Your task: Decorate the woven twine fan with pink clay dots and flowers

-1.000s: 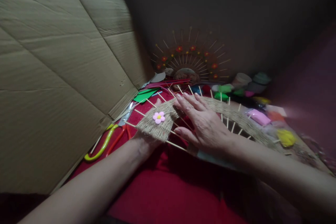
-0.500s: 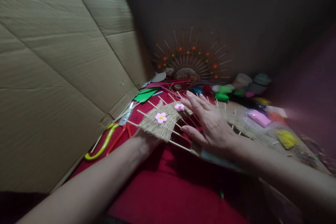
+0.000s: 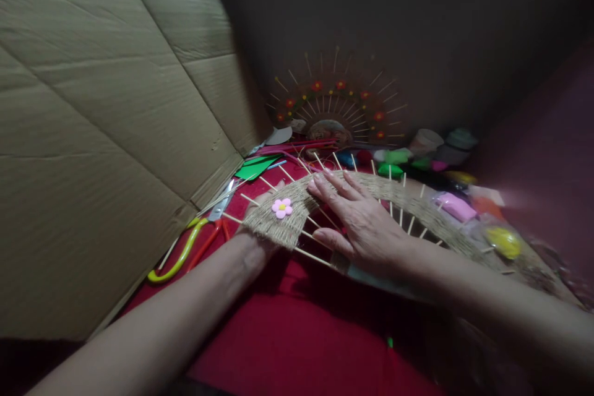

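Here, a curved band of brown twine (image 3: 394,188) was held over the red cloth (image 3: 269,334), in the middle of the view. Thin sticks (image 3: 313,257) were woven through it, and their ends were left poking out on both sides. One pink flower (image 3: 281,208) with a yellow middle was seen on the band, near its left end. The left hand (image 3: 260,246) was tucked under that end. Most of it was hidden by the band, and only a bit of a finger could be seen past the far edge, so it could not be told if the fingers were curled tight. The right hand (image 3: 357,216) was laid palm down on top of the band, to the right of the flower. Its fingers were stretched out flat and were not bent around anything.

To the left, scissors (image 3: 190,248) with one yellow handle and one red handle were set beside a tall sheet of cardboard (image 3: 102,136). A green sheet (image 3: 255,168) was placed just behind their blades. At the back, a stick fan was decked with red flowers (image 3: 340,84). To the right, a pink packet (image 3: 457,206) and a yellow packet (image 3: 504,242) were placed near the band. Low down in front, a tiny green bit (image 3: 390,342) could be seen.
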A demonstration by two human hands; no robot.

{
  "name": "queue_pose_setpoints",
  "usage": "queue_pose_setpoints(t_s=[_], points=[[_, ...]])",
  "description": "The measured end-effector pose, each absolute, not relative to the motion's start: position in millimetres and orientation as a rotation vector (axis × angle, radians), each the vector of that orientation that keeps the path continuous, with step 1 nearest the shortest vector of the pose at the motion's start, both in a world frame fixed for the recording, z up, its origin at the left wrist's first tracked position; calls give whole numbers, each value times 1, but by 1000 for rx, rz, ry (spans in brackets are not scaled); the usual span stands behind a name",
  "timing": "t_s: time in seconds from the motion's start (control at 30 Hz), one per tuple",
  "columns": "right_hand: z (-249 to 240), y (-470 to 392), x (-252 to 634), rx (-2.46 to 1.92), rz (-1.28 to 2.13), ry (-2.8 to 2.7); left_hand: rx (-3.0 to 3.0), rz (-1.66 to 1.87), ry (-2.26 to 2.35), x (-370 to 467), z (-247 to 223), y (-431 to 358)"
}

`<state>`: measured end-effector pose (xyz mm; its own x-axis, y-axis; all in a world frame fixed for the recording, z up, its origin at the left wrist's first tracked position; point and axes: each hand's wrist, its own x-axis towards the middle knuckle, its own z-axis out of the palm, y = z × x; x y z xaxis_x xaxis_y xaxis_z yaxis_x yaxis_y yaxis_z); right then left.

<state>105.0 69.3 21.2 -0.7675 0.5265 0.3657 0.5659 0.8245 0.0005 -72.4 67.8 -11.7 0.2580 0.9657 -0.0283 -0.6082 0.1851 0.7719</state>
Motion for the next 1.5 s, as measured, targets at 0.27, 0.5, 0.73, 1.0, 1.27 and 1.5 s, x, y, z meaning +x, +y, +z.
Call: queue_pose_setpoints(t_s=[0.27, 0.5, 0.73, 1.0, 1.27, 1.5], points=[[22, 68, 112, -843, -133, -2517, 759, 1145, 593, -71, -7, 67], [15, 66, 111, -944, -142, -2570, 682, 1183, 547, -68, -5, 65], [18, 65, 111, -916, -190, -2600, 641, 1175, 502, -66, -1, 65], [19, 64, 111, -921, -125, -2625, 619, 1190, 554, -67, -8, 69], [30, 62, 111, -954, -6, -2588, 410, 1106, 805, -89, -4, 82], [58, 86, 166, -1271, -7, -2274, 466, 1224, 971, -134, 25, 91]])
